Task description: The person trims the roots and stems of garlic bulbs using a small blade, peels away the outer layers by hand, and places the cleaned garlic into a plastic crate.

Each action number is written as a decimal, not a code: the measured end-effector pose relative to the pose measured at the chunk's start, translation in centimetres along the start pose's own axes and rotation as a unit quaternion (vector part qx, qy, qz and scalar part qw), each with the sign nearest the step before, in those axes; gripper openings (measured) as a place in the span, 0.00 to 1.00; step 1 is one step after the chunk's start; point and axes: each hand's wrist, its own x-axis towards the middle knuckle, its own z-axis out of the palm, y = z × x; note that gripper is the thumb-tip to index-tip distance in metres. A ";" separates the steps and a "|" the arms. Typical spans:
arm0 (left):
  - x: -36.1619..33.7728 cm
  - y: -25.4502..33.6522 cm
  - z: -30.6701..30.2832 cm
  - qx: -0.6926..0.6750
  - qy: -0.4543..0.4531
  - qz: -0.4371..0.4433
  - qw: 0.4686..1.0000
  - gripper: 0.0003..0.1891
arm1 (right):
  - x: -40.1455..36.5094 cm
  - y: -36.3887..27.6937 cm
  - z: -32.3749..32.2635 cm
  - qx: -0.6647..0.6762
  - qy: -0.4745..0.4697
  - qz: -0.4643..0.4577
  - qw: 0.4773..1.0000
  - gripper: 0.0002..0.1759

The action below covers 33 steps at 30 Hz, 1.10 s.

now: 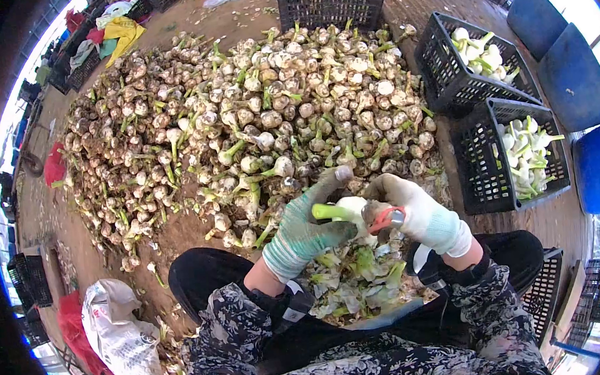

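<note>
My left hand (306, 226), in a striped, dirt-stained glove, is closed around a white garlic bulb (348, 210). The bulb's green stem points to the left. My right hand (418, 210), gloved too, grips a small tool with a red-orange handle (388, 218) against the bulb's right side. Its blade cannot be made out. Below both hands, peeled garlic skins (367, 274) are heaped between my legs. A large pile of unpeeled garlic (266, 119) lies on the ground just ahead.
To the right, two black crates (469, 167) (439, 71) hold clean white garlic. Another black crate (332, 10) stands behind the pile. Blue panels (577, 77) line the right side. A white sack (118, 336) lies at lower left, with red netting (77, 332) beside it.
</note>
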 end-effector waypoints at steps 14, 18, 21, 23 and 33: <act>0.2 0.0 0.3 -0.126 0.041 -0.023 0.991 0.42 | -0.1 3.2 -1.0 0.283 0.025 -0.066 0.957 0.25; 0.8 -1.4 1.0 -0.101 0.026 0.087 0.991 0.31 | -0.4 1.6 1.1 0.248 0.036 -0.113 0.962 0.36; 2.9 -0.4 1.8 -0.471 0.233 -0.129 0.841 0.19 | 1.4 3.2 4.1 0.067 0.167 -0.158 0.971 0.32; 1.2 0.7 1.2 -0.386 0.232 -0.053 0.891 0.19 | 1.1 4.3 5.2 0.177 0.043 -0.189 0.965 0.22; 1.2 -3.7 -0.1 -0.191 0.271 -0.014 0.943 0.27 | 2.6 2.7 5.4 0.002 0.105 -0.143 0.984 0.29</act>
